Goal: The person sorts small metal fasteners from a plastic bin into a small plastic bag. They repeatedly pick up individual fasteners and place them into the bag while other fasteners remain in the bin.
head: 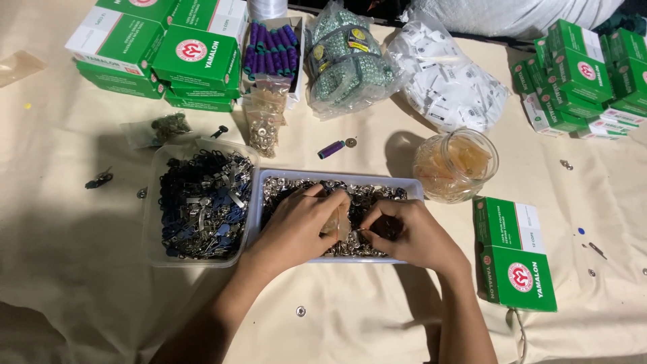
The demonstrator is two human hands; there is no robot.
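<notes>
Both hands, left hand [296,226] and right hand [411,236], pinch a small clear bag [335,226] between them over the white tray [337,178] of silver snap buttons [377,195], beside a tub of dark zipper pulls [199,202].

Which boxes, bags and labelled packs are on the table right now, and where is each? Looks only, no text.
Stacked boxes: far left, green and white cartons.
Box pile: far right, same green and white.
Two boxes: right of the right hand, green and white, lying flat.
Clear bag: top centre, green patterned rolls inside.
Clear bag of white pieces: right of it.
Small bag: centre, silver bits.
</notes>
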